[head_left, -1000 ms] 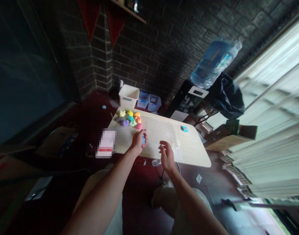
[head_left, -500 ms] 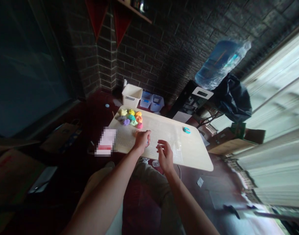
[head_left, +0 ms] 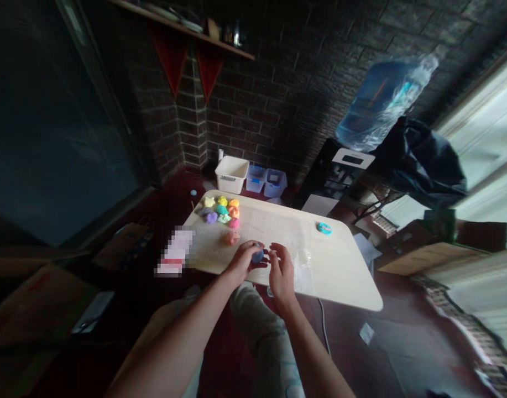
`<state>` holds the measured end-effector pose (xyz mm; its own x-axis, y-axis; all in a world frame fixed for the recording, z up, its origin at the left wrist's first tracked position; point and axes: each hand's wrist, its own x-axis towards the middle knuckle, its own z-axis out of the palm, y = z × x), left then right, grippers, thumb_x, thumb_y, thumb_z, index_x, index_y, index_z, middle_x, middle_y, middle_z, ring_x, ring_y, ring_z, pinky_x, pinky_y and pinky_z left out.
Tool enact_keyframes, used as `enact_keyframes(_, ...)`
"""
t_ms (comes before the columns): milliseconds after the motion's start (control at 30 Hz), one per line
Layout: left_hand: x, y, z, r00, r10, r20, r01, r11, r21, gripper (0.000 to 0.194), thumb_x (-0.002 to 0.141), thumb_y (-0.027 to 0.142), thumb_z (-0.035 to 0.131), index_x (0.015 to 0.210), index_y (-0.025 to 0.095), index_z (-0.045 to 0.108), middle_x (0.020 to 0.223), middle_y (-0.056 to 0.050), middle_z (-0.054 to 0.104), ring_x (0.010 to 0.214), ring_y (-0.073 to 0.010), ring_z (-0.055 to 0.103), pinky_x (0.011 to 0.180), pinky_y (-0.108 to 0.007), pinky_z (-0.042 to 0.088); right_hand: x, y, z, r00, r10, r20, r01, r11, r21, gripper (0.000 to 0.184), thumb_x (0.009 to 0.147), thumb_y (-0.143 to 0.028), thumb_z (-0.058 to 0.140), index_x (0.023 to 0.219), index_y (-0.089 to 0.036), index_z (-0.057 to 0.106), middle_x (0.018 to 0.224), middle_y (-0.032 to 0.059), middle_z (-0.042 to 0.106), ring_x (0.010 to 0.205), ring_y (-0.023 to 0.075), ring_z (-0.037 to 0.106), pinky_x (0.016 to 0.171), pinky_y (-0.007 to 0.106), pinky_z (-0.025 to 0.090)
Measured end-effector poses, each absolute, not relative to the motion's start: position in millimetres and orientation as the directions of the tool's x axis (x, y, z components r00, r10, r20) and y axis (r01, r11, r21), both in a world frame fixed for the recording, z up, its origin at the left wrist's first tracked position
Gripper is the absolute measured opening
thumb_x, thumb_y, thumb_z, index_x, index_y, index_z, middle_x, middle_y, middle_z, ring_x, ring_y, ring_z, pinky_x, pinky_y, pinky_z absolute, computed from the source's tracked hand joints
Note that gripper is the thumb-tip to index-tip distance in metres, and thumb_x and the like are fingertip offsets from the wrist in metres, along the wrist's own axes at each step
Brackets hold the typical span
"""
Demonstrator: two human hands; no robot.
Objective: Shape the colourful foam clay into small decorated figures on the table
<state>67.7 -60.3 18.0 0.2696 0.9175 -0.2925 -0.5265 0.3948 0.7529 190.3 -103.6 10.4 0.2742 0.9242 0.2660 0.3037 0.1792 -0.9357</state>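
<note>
A small blue lump of clay (head_left: 257, 255) sits between my two hands over the near edge of the pale table (head_left: 340, 271). My left hand (head_left: 242, 261) grips it from the left, and the fingertips of my right hand (head_left: 281, 270) touch it from the right. Just left of my left hand an orange-pink clay lump (head_left: 232, 237) lies on the table. A cluster of several coloured clay lumps (head_left: 222, 211) sits at the table's far left corner. A blue lid-like disc (head_left: 324, 228) lies toward the far right.
A clear plastic sheet (head_left: 301, 260) covers the table's middle. A white basket (head_left: 231, 173) and two clear tubs (head_left: 265, 181) stand on the floor beyond the table. A water jug (head_left: 377, 102) and a black bag (head_left: 423, 160) are at the right. My knees are under the table's near edge.
My hands have come together at the table's near edge, and the right hand now touches the blue clay. The orange-pink lump now shows on the table. The camera has tilted.
</note>
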Motion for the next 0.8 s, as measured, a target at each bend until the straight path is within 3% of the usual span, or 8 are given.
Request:
enact_keyframes(200,83,-73,11,0.118,0.919,-0.375,-0.440,0.387,0.810,0.018,0.068,0.032,0.067,0.075,0.016,0.063,0.062,-0.002,0.065,0.047,-0.0132,0.060,0.041,-0.021,0.040,210,-114,11,0.327,0.910,0.256,0.250,0.178,-0.952,0.036,0.098,-0.048,0.055,0.116,-0.019,0.067,0.119,0.0145,0.071,0.099,0.0277,0.069,0.084,0.042,0.056)
enact_keyframes(400,129,-64,21,-0.073,0.917,-0.392,-0.354,0.343,0.870,0.035,0.076,0.046,0.066,0.060,0.020,0.049,0.046,0.005,0.049,0.034,-0.0081,0.043,0.035,-0.019,0.025,240,-123,11,0.326,0.920,0.217,0.196,0.158,-0.968,0.037,0.098,-0.048,0.054,0.117,-0.019,0.067,0.118,0.0141,0.073,0.101,0.0279,0.069,0.084,0.041,0.056)
enact_keyframes(667,152,-45,36,0.010,0.953,-0.304,-0.346,0.289,0.893,0.050,0.081,0.043,0.066,0.045,0.022,0.040,0.033,0.006,0.034,0.027,-0.0065,0.028,0.035,-0.022,0.014,250,-99,4,0.360,0.913,0.193,0.110,0.163,-0.980,0.035,0.098,-0.048,0.056,0.112,-0.019,0.070,0.111,0.0134,0.075,0.095,0.0281,0.070,0.076,0.040,0.057)
enact_keyframes(800,151,-31,34,0.110,0.935,-0.336,-0.443,0.349,0.826,0.048,0.083,0.052,0.064,0.052,0.021,0.045,0.039,0.005,0.041,0.031,-0.0083,0.034,0.035,-0.021,0.019,234,-78,6,0.370,0.912,0.180,0.035,0.180,-0.983,0.034,0.098,-0.046,0.056,0.111,-0.019,0.072,0.108,0.0125,0.077,0.093,0.0276,0.072,0.078,0.040,0.058)
